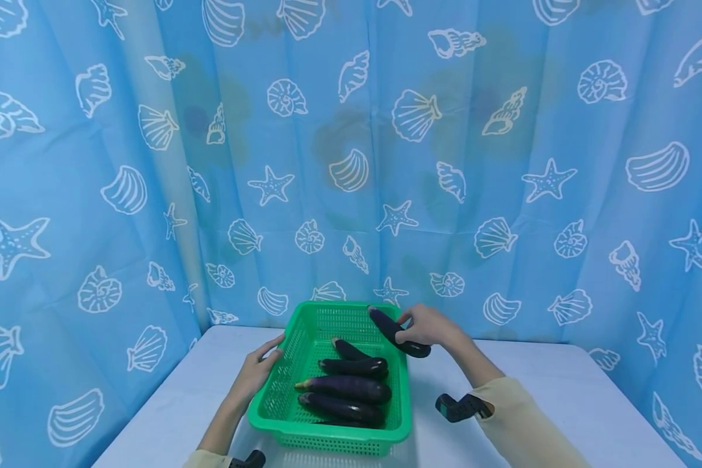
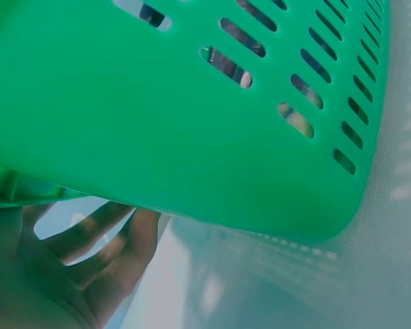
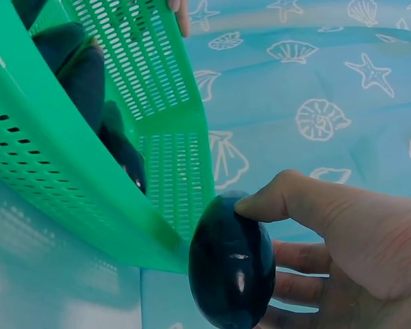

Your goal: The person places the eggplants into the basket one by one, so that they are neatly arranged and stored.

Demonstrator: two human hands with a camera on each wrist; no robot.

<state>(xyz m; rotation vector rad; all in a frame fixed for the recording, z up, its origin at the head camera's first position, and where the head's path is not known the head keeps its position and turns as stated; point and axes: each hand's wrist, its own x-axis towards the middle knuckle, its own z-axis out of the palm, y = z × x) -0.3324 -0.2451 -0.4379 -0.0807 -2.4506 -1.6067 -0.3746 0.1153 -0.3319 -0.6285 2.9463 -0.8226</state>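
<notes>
An eggplant [image 1: 399,333], dark purple and glossy, is gripped by my right hand [image 1: 426,325] over the back right corner of the green basket [image 1: 409,409]. In the right wrist view the thumb presses on top of this eggplant [image 3: 231,264] and the fingers curl behind it. Inside the basket several more eggplants [image 1: 351,389] lie side by side, mostly crosswise. My left hand [image 1: 255,372] rests on the basket's left rim. From the left wrist, its fingers [image 2: 113,264] show extended along the outer side of the basket wall [image 2: 137,137].
The basket stands on a table with a white cover [image 1: 503,383]. A blue curtain [image 1: 304,214] printed with white shells and starfish hangs behind and at both sides. Black wrist straps [image 1: 462,408] show at the sleeves.
</notes>
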